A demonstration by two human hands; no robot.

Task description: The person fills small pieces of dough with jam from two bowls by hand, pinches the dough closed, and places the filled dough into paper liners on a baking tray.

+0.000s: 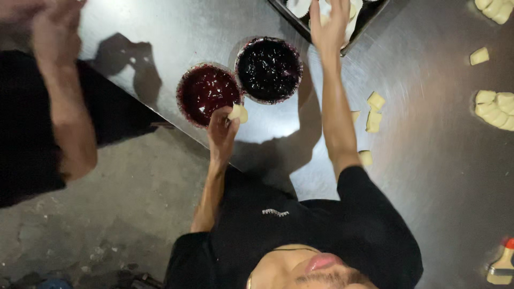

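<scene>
The left hand [222, 128] pinched a small pale soft dough piece [238, 113] beside the round bowl of dark red jam [206, 93]. The dough appeared light, pliable and easily deformed, so an edge grip suited it. The right hand [329, 24] lay spread in the dark metal baking tray [321, 36], its hold indeterminate.

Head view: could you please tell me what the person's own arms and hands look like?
Short black T-shirt sleeves end above the elbows; the arms are bare below. The left hand and right hand wear no gloves, and no watch or ring shows.
</scene>
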